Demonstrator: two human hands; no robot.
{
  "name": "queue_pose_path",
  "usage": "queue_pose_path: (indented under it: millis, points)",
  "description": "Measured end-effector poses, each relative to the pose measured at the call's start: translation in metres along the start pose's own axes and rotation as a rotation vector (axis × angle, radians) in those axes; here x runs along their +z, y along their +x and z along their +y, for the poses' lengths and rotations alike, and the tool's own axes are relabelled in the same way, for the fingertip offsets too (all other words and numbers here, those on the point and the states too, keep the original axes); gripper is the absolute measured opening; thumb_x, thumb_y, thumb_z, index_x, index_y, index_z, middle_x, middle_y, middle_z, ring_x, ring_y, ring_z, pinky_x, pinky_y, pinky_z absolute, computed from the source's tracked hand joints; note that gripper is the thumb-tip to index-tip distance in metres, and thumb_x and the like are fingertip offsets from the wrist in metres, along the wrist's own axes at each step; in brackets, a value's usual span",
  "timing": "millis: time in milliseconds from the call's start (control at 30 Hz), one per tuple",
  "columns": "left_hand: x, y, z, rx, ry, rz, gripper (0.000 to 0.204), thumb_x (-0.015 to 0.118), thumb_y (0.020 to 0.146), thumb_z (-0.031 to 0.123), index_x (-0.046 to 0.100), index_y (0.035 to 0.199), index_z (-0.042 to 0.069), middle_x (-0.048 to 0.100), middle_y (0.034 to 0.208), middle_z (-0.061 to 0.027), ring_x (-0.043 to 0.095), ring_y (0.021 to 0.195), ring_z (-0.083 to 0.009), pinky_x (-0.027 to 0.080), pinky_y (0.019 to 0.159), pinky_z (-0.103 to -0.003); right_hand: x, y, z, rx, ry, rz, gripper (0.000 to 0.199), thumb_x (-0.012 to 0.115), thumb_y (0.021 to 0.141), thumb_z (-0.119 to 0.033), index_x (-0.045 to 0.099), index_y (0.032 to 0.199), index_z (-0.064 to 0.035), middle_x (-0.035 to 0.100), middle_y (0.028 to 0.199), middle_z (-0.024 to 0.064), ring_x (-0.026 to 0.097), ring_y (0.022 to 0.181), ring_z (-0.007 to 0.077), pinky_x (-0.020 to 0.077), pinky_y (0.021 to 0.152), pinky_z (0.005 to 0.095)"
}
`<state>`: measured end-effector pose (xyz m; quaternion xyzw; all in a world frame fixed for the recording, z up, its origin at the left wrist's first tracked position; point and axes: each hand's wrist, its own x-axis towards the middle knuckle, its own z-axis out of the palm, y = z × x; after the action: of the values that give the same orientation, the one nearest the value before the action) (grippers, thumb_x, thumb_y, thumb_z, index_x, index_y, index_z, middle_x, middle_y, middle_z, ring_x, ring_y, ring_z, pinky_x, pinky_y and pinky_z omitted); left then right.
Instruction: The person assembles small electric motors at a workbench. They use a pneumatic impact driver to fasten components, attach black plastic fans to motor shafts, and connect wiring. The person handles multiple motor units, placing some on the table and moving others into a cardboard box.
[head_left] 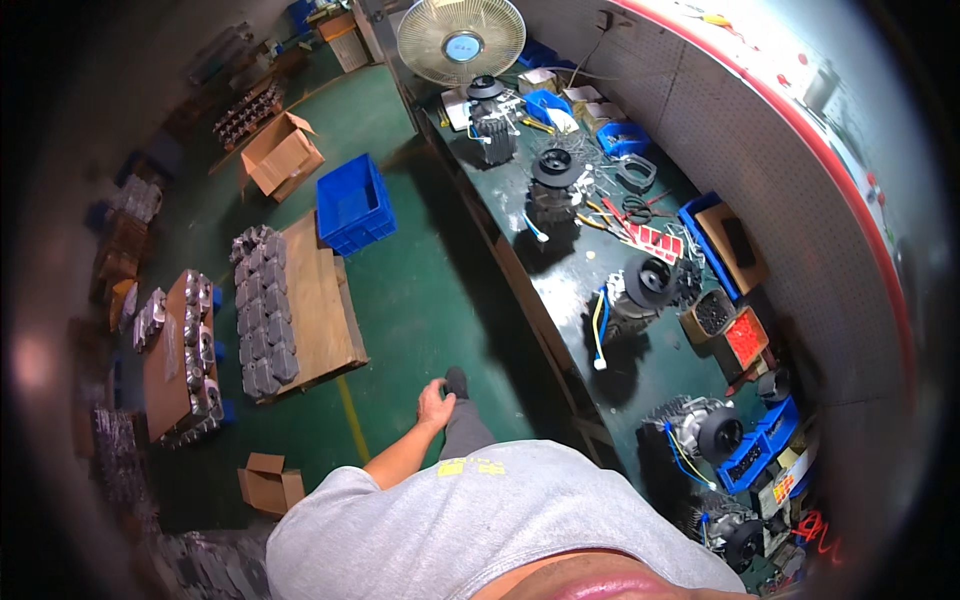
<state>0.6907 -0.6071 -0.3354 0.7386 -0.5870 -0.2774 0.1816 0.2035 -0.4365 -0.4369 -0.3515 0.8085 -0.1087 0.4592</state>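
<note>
My left hand (434, 406) hangs beside my leg over the green floor. Its fingers are loosely bent and apart, with nothing visible in them. Out of the picture is my right hand. To my right runs a long dark workbench (655, 375) with several small motor units in a row, among them one with a black round wheel and finned housing (650, 282). Another motor unit (718, 436) lies closer to me, and one (556, 170) stands farther off. Blue, yellow and white wires trail from them.
A blue crate (352, 210) stands next to a wooden pallet (325, 300) bearing rows of grey metal castings (264, 320). Open cardboard boxes (283, 158) sit on the floor. The bench also holds a fan (462, 42), hand tools, blue bins (622, 138) and a box of red parts (744, 338).
</note>
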Motion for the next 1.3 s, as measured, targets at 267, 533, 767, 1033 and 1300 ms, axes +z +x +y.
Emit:
queue_pose_path:
  millis: [267, 533, 767, 1033, 1300]
  points:
    - [-0.055, 0.193, -0.077, -0.124, 0.04, -0.378, 0.043, 0.066, 0.09, 0.045, 0.077, 0.081, 0.004, 0.076, 0.089, -0.0192, 0.072, 0.093, -0.0387, 0.056, 0.086, -0.048, 0.053, 0.026, -0.147, 0.071, 0.015, 0.099, 0.031, 0.072, 0.084, -0.033, 0.076, 0.088, -0.0029, 0.074, 0.096, 0.0247, 0.073, 0.093, 0.0413, 0.0575, 0.081, 0.0482]
    - [-0.118, 0.358, -0.134, -0.404, 0.004, -0.264, 0.03, 0.076, 0.087, 0.031, 0.077, 0.105, 0.007, 0.076, 0.109, -0.0185, 0.071, 0.107, -0.0361, 0.055, 0.096, -0.045, 0.113, 0.035, -0.22, 0.2, 0.043, 0.141, 0.031, 0.072, 0.085, -0.033, 0.076, 0.089, -0.0028, 0.074, 0.096, 0.0246, 0.073, 0.094, 0.041, 0.0576, 0.082, 0.0481]
    - [-0.098, 0.497, -0.039, -0.007, 0.126, -0.333, 0.032, 0.074, 0.086, 0.029, 0.074, 0.106, 0.005, 0.076, 0.112, -0.0175, 0.071, 0.108, -0.0361, 0.055, 0.097, -0.045, 0.173, 0.102, -0.223, 0.244, 0.062, 0.148, 0.03, 0.071, 0.085, -0.032, 0.076, 0.089, -0.0027, 0.074, 0.097, 0.0245, 0.073, 0.095, 0.0408, 0.0577, 0.082, 0.0481]
    - [-0.058, 0.624, 0.107, 0.272, -0.224, -0.447, 0.026, 0.074, 0.091, 0.019, 0.075, 0.112, 0.004, 0.078, 0.096, -0.011, 0.074, 0.089, -0.0193, 0.058, 0.084, -0.033, 0.172, 0.118, -0.272, 0.464, 0.14, 0.263, 0.028, 0.072, 0.085, -0.03, 0.076, 0.091, -0.0031, 0.075, 0.099, 0.0228, 0.073, 0.099, 0.0398, 0.0578, 0.087, 0.0473]
    - [-0.031, 0.691, 0.167, 0.386, -0.014, -0.754, 0.027, 0.073, 0.091, 0.018, 0.074, 0.111, 0.001, 0.078, 0.097, -0.014, 0.075, 0.09, -0.0234, 0.059, 0.084, -0.036, 0.231, 0.088, -0.32, 0.793, 0.238, 0.337, 0.031, 0.073, 0.086, -0.036, 0.076, 0.091, -0.0054, 0.076, 0.097, 0.019, 0.073, 0.095, 0.0383, 0.0579, 0.086, 0.0438]
